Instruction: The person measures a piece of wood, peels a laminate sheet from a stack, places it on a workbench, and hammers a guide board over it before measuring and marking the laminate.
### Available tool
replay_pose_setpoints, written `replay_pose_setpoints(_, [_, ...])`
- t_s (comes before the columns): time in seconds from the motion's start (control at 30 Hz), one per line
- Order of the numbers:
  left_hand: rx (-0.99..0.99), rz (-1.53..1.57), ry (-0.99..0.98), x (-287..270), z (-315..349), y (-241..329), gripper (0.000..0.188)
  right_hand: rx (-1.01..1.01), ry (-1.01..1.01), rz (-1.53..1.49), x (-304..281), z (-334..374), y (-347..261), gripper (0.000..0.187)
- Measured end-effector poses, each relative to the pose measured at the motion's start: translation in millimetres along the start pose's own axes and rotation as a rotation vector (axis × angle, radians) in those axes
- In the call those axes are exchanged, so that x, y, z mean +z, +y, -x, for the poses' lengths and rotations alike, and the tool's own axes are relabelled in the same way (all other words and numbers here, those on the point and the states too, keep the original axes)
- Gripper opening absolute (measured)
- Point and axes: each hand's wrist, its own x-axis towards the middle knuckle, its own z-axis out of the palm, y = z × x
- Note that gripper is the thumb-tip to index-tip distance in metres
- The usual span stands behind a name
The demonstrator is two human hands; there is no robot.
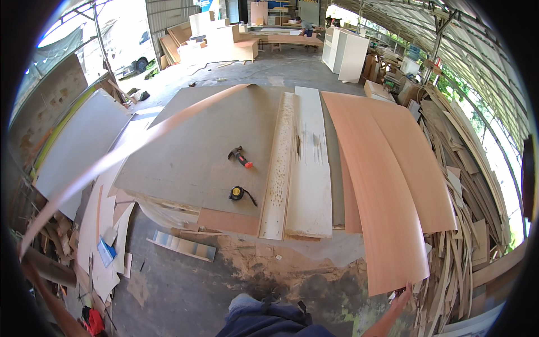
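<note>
My left hand, dim at the left rim, holds the near end of a long, thin wood veneer strip. The strip rises off toward the far edge of a large grey board. At the lower right, my right hand grips the near corner of a reddish-brown veneer sheet, which overhangs the board's front edge. A second veneer sheet lies alongside it on the right. On the grey board rest a claw hammer with a red-and-black handle and a yellow-and-black tape measure.
A white plank and a speckled narrow board lie across the board's middle. Scrap wood is piled at right, and offcuts at left. A short panel lies on the floor. Beyond, a person is near white cabinets.
</note>
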Motion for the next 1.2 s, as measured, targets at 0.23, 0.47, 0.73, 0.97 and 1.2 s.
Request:
replay_pose_setpoints(0.23, [-0.308,-0.017,-0.386,27,178,-1,0.031,-0.041,0.147,-0.065,-32,29,-10,0.030])
replay_pose_setpoints(0.47, [-0.501,-0.012,-0.828,46,361,43,0.034,-0.101,0.210,-0.209,-80,88,-39,0.038])
replay_pose_setpoints(0.73, [-0.604,-0.020,-1.264,12,525,122,0.038,-0.143,0.320,-0.057,-172,153,-71,0.042])
replay_pose_setpoints(0.97, [-0.580,0.047,-1.499,-53,600,229,0.042,-0.357,0.471,0.635,-285,200,-69,0.044])
replay_pose_setpoints(1.2, [-0.415,1.262,-1.788,-105,554,506,0.048,-0.158,0.592,-0.062,-229,307,-80,0.041])
